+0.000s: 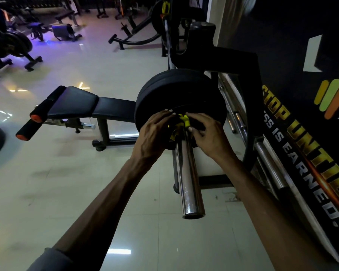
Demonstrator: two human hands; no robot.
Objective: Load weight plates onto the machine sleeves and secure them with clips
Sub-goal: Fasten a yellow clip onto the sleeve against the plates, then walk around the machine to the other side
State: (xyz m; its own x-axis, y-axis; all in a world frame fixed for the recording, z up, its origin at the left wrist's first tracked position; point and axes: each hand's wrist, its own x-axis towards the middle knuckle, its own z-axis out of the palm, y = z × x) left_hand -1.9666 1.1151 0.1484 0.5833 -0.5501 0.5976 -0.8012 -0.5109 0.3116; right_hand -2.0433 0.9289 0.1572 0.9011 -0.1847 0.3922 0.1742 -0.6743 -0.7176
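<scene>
**Clip at the plates, both hands on it**

Right side of frame: we read "STOP UNTIL" in gold and "IS EARNED" in white on the dark wall banner (294,145); the rest is cut off or blurred. Left of centre, a black padded bench (90,106) with orange-capped foam rollers (30,122) stands on the pale tiled floor (67,182). More machines sit dim in the upper left.

Centre: black weight plates (180,94) sit on the chrome sleeve (188,173), which runs toward us. The yellow clip (181,122) is on the sleeve against the plates. Our left hand (155,132) and right hand (209,133) both curl their fingers around the clip, gripping it from either side, forearms extended.
</scene>
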